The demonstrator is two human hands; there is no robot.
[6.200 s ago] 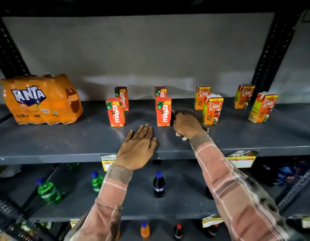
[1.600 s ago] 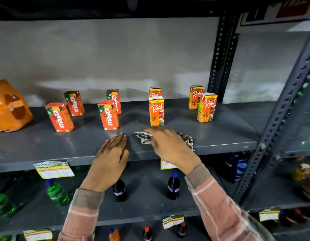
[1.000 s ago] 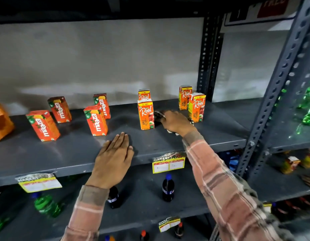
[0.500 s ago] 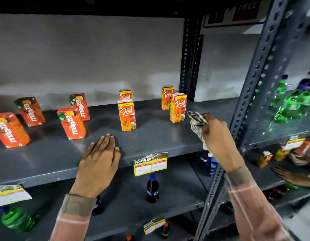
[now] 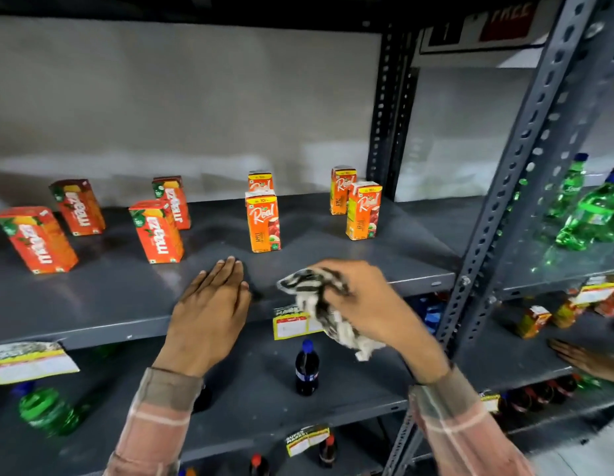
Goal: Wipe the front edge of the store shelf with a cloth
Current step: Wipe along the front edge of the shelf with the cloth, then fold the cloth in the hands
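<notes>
The grey metal shelf (image 5: 103, 297) runs across the middle of the view, its front edge (image 5: 127, 333) facing me. My left hand (image 5: 212, 310) lies flat, palm down, on the shelf near that edge, fingers together. My right hand (image 5: 371, 304) is off the surface, in front of the shelf edge, shut on a crumpled black-and-white cloth (image 5: 322, 307) that dangles over a yellow price tag (image 5: 292, 324).
Red Maaza cartons (image 5: 158, 231) and orange Real juice cartons (image 5: 262, 221) stand on the shelf. A perforated upright post (image 5: 498, 207) rises at right, green bottles (image 5: 594, 214) beyond it. A dark cola bottle (image 5: 306, 367) stands below. Another person's hand (image 5: 587, 360) rests at lower right.
My right hand with the cloth has swung from the shelf's right end, near the upright post, back left and lower in front of the shelf edge. My left hand stays flat on the shelf.
</notes>
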